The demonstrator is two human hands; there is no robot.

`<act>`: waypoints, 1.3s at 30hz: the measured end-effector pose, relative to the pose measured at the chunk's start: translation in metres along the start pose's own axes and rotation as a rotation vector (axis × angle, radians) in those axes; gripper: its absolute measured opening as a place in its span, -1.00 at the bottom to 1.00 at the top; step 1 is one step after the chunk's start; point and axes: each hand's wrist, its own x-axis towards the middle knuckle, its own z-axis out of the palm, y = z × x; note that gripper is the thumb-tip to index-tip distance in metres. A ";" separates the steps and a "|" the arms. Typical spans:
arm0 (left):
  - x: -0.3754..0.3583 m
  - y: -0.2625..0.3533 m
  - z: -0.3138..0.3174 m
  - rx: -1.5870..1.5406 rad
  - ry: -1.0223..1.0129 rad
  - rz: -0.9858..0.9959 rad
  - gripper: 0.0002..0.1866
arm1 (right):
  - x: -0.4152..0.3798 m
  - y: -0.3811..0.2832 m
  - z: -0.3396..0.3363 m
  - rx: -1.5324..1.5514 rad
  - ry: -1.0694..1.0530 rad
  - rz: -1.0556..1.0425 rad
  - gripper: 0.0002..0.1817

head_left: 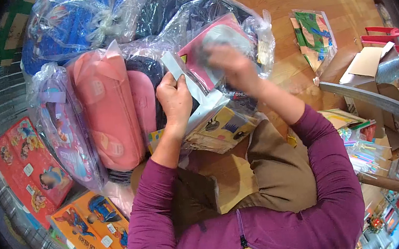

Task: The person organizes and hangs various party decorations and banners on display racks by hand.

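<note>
My left hand (175,98) is closed on the white edge of a flat cardboard piece (195,92), thumb on top. My right hand (233,65) is over a pink and white printed item (217,37), its fingers smeared by motion, so what they hold, if anything, cannot be made out. Below my hands, a yellow package with cartoon eyes (229,126) lies near my knees. To the left of my left hand stand a pink pencil case (142,101) and a larger coral case (108,110) in clear plastic.
Plastic-wrapped blue goods (70,28) lie at the back left. A purple case (66,128), a red printed folder (31,166) and an orange superhero folder (91,228) are at left. Rightward are a camouflage-patterned packet (314,37), a metal bar (367,97) and cardboard (368,63).
</note>
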 end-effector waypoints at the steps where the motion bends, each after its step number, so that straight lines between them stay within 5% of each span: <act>1: 0.000 0.002 0.002 -0.042 0.005 0.023 -0.95 | -0.011 -0.005 0.008 -0.029 -0.125 -0.030 -0.54; 2: 0.000 0.001 0.002 -0.043 0.003 0.021 -0.95 | -0.024 -0.005 0.018 -0.056 -0.248 -0.057 -0.54; 4: -0.002 0.000 -0.001 0.127 -0.025 -0.003 -0.94 | -0.032 0.023 0.023 -0.129 -0.144 -0.040 -0.54; 8: 0.001 0.011 -0.002 0.036 -0.051 -0.082 -0.92 | -0.039 0.083 0.006 -0.152 0.004 0.332 -0.64; 12: 0.008 0.030 -0.005 -0.179 -0.070 -0.105 -0.89 | -0.038 0.107 -0.016 0.285 0.434 0.886 -0.67; 14: 0.020 0.045 -0.005 -0.186 -0.136 -0.004 -0.91 | -0.022 0.111 -0.040 0.685 0.754 0.954 -0.72; 15: 0.031 0.052 -0.007 0.055 -0.118 0.121 -0.92 | -0.017 0.114 -0.054 0.684 0.764 0.957 -0.72; 18: 0.056 0.111 0.005 -0.069 -0.090 0.533 -0.89 | -0.009 0.115 -0.098 0.748 0.968 0.942 -0.74; 20: 0.055 0.153 0.006 -0.106 -0.153 0.533 -0.83 | -0.007 0.111 -0.125 0.759 1.097 0.858 -0.75; 22: 0.053 0.174 0.006 0.184 -0.160 1.157 -0.80 | -0.006 0.103 -0.148 0.717 1.136 0.818 -0.73; 24: 0.047 0.164 0.008 0.363 -0.334 1.320 -0.81 | -0.005 0.093 -0.160 0.695 1.177 0.776 -0.71; 26: 0.034 0.138 0.001 0.560 -0.426 1.192 -0.81 | -0.002 0.077 -0.169 0.665 1.239 0.751 -0.72; 28: 0.022 0.102 -0.009 0.691 -0.453 0.994 -0.80 | 0.012 0.044 -0.154 0.579 1.187 0.740 -0.70; 31: 0.015 0.044 -0.018 0.756 -0.435 0.886 -0.82 | 0.005 0.030 -0.109 0.057 0.738 0.577 -0.70; 32: 0.013 0.033 -0.019 0.796 -0.438 0.855 -0.83 | 0.000 0.025 -0.085 0.156 0.627 0.587 -0.68; 34: 0.011 0.027 -0.016 0.823 -0.418 0.835 -0.85 | 0.010 -0.002 -0.045 -0.068 0.329 0.197 -0.49; 35: 0.011 0.025 -0.016 0.853 -0.404 0.827 -0.88 | 0.015 -0.018 -0.025 -0.019 0.087 0.263 -0.41; 37: 0.010 0.023 -0.017 0.942 -0.457 0.786 -0.89 | -0.015 -0.011 0.035 -0.004 -0.165 0.068 -0.41; 39: 0.010 0.021 -0.018 1.027 -0.496 0.781 -0.91 | -0.023 -0.009 0.047 0.010 -0.213 0.078 -0.46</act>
